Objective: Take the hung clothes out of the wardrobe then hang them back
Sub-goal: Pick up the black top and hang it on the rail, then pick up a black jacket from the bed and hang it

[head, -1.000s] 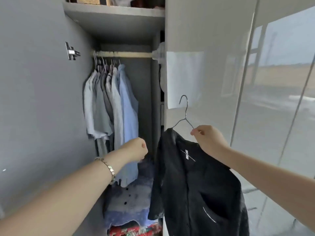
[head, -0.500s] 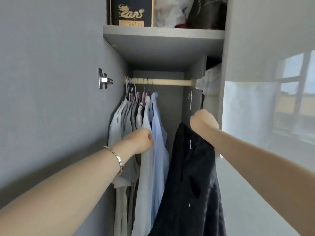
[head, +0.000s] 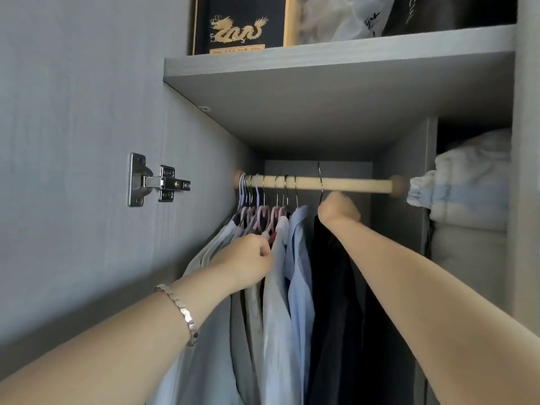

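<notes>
My right hand [head: 339, 210] is gripping the black jacket's [head: 336, 287] wire hanger [head: 319, 171] at the rod [head: 356, 184], with my left hand [head: 245, 261] curling its fingers [head: 263, 254] against the shirts [head: 295, 276], grasp unclear.

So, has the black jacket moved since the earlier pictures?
Yes. The black jacket, its wire hanger gripped by the right hand, went up and left: from below the wooden rail, outside the wardrobe, to the rail, which its hook now crosses.

A home is indicated, seen from inside a grey fitted wardrobe [head: 204, 159]: shirts [head: 298, 258] are hung on a wooden rail [head: 350, 184], a dragon-printed box [head: 238, 24] and bags [head: 344, 19] are stored on the shelf [head: 321, 62] above, and folded bedding [head: 467, 185] is stacked in the side compartment
</notes>
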`<state>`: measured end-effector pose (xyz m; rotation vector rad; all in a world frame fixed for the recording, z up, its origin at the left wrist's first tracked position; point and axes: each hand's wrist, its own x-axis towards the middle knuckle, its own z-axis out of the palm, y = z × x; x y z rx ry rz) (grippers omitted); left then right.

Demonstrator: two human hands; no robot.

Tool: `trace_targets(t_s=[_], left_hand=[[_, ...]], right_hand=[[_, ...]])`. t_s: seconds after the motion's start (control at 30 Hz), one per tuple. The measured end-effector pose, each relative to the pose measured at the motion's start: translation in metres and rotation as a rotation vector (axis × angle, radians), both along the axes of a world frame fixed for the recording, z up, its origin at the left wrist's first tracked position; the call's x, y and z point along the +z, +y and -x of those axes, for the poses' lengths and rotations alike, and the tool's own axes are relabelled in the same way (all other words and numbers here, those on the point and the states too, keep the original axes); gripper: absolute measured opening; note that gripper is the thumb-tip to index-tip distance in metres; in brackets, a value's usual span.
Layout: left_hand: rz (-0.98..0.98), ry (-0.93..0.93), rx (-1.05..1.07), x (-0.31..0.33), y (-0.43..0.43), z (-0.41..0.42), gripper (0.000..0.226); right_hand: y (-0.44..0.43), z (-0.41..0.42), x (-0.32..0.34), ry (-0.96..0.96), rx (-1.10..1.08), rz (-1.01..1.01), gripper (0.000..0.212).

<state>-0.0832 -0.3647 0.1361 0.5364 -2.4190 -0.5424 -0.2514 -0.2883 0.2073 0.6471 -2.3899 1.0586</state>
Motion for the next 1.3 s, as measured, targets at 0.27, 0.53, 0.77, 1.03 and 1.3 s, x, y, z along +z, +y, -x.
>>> trace_targets(t_s=[0.27, 0.53, 0.77, 1.03, 1.3], left_hand=[[0.051, 0.041, 0.019, 0.005, 0.008, 0.014, 0.019], [0.036, -0.142, -0.183, -0.008, 0.048, 0.018, 0.018], [0.057, -0.677, -0.407, -0.067, 0.13, 0.016, 0.015], [0.239, -0.79, -0.906, -0.174, 0.318, -0.048, 0.015], [0.558, -0.72, -1.457, -0.283, 0.539, -0.238, 0.012]], right_hand=[[-0.038, 0.001, -0.036, -0.196, 0.191, 0.003, 0.036], [0.026, -0.027, -0.092, -0.302, 0.225, 0.093, 0.026], [0.168, -0.12, -0.171, -0.479, 0.005, -0.366, 0.04], [0.401, -0.264, -0.263, -0.803, -0.374, -0.251, 0.028], [0.587, -0.537, -0.387, -1.12, -0.854, -0.046, 0.028]])
